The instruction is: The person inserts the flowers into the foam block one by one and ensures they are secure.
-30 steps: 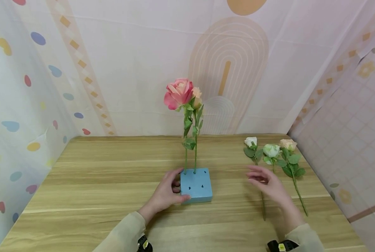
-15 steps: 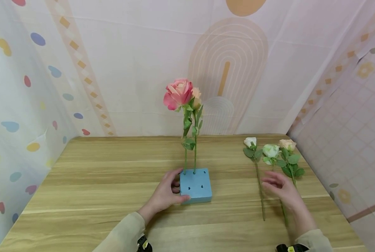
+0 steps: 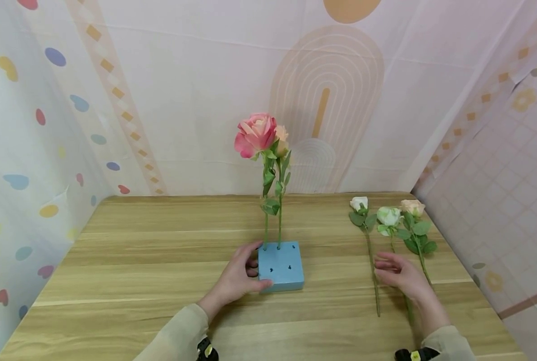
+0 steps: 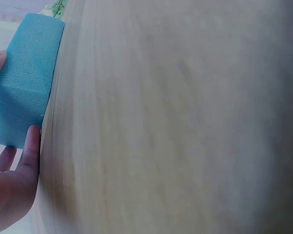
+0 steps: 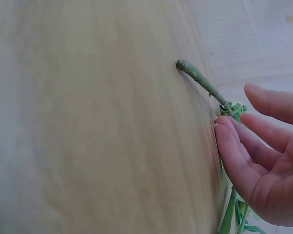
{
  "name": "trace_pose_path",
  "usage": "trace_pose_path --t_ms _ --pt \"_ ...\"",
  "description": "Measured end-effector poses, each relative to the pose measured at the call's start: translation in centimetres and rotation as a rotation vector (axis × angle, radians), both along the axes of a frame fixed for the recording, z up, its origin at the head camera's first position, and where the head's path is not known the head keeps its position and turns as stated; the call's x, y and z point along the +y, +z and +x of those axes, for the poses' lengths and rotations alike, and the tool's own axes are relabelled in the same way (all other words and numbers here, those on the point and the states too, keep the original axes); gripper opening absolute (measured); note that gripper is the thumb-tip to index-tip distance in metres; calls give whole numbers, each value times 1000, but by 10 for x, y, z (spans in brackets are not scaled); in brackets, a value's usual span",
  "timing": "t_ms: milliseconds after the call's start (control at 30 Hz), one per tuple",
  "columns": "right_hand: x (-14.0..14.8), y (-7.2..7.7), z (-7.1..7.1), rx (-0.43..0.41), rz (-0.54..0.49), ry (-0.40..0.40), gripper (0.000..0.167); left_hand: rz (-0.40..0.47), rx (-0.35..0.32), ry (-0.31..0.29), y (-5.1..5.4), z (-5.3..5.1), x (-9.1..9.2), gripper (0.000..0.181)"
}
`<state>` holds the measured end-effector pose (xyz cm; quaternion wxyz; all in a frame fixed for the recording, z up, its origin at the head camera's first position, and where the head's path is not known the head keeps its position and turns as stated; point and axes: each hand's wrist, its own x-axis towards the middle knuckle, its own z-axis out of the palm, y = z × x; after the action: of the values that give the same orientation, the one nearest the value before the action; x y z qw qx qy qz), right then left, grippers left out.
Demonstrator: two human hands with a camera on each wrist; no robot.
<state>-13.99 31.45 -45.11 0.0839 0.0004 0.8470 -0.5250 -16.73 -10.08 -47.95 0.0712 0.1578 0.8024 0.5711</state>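
My left hand (image 3: 234, 276) grips a light blue foam block (image 3: 280, 265) by its left side, thumb at the front and fingers toward the back. Upright in its back holes stand a pink rose (image 3: 256, 134) and a peach flower (image 3: 282, 140) partly behind it. Over at the right, my right hand (image 3: 406, 276) hovers with loosely bent fingers and holds nothing. Its fingertips are beside the stem of a white rose (image 3: 358, 203); in the right wrist view a green stem (image 5: 200, 80) lies just past them. The hand covers part of the stem of a greenish-white flower (image 3: 388, 215).
A peach rose (image 3: 413, 207) lies rightmost on the wooden table (image 3: 160, 260). Several small holes show on the block's top. A patterned curtain (image 3: 196, 100) hangs behind the table and along both sides.
My right hand has moved right and then slightly lower, from over the white rose's stem to over the greenish-white flower's stem. The left hand and block stay in place.
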Motion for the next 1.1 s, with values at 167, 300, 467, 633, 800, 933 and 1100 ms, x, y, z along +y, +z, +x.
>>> trace_pose_path --t_ms 167,300,467,633,800,933,1100 --pt "0 0 -1 -8 -1 11 59 -2 3 -2 0 0 0 92" --pt "1 -2 -1 -28 -24 19 62 1 1 -3 1 0 0 92" --pt "0 -6 -1 -45 -56 20 66 9 -8 0 2 0 1 93" --pt "-3 -9 -1 -30 -55 30 68 9 -12 0 2 0 0 92" --pt "-8 -11 -1 -41 -33 12 69 -2 -8 0 1 0 0 92" --pt "-11 -12 -1 -51 -11 4 69 -8 -6 2 1 0 0 93" --pt "-13 -10 -1 -56 7 -11 67 -4 -9 4 2 0 1 93"
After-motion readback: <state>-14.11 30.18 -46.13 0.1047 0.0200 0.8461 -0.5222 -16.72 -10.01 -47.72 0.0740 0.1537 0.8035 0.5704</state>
